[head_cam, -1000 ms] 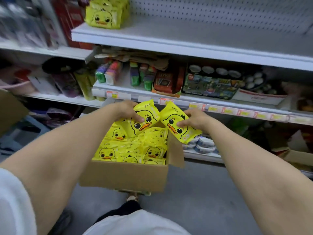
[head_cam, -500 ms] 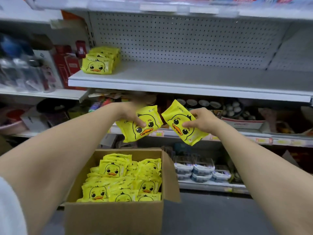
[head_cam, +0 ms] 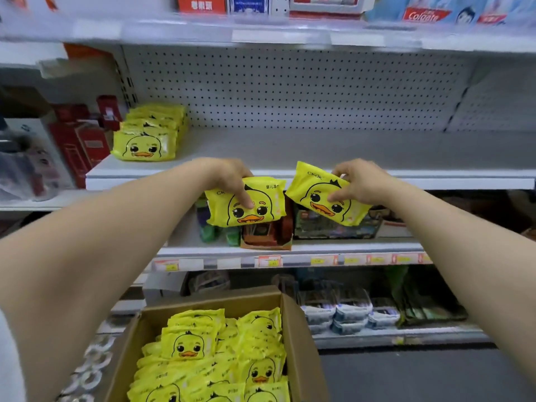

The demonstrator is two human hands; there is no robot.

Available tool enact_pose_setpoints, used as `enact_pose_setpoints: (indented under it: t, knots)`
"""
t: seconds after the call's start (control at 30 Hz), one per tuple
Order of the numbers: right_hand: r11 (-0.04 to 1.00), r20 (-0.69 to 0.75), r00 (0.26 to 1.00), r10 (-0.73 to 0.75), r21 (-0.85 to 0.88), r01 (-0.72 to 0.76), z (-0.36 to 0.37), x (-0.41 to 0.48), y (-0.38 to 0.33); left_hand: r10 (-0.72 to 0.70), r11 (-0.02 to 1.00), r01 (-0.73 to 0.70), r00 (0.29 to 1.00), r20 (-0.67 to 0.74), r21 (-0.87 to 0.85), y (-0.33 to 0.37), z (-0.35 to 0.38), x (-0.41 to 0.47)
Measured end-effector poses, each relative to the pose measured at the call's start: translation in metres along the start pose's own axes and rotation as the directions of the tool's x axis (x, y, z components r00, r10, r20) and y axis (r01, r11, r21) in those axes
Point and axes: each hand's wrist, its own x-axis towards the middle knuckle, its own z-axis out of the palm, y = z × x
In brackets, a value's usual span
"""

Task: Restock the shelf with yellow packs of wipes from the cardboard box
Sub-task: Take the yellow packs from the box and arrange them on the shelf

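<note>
Head view: two packs up at the shelf [head_cam: 319,150] lip!
Lifted clear of the box [head_cam: 300,343] since a second ago, so placing comes next. Left hand [head_cam: 232,179] pinches the left pack [head_cam: 249,206], long axis level; right hand [head_cam: 361,181] grips the right pack [head_cam: 322,195], sloping down-right; both ducks face us.

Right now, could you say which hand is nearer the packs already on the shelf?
Left. The left hand is lower right of the shelved packs; the right hand, farther right.
</note>
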Motion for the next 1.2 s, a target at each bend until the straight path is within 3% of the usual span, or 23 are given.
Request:
enact_pose_setpoints:
  t: [0.27,0.53,0.67,1.2]
  knots:
    - [1.000,-0.050,0.999,-0.017,-0.010,0.016,-0.021,0.069,-0.034,0.090,0.989,-0.072,0.987,-0.136,0.131,-0.036,-0.069,0.060]
    - [0.995,0.006,0.997,-0.080,-0.064,0.080,-0.009,0.156,-0.039,-0.082,0.952,0.127,0.982,-0.169,0.279,-0.064,-0.109,0.116]
    - [0.982,0.052,0.990,-0.129,-0.133,0.135,-0.005,0.195,-0.040,0.033,0.963,0.002,0.991,-0.127,0.269,-0.068,-0.117,0.137]
    - [0.951,0.077,0.949,-0.307,0.061,0.303,0.015,0.316,-0.028,0.028,0.924,0.092,0.952,-0.306,0.372,-0.087,-0.165,0.245]
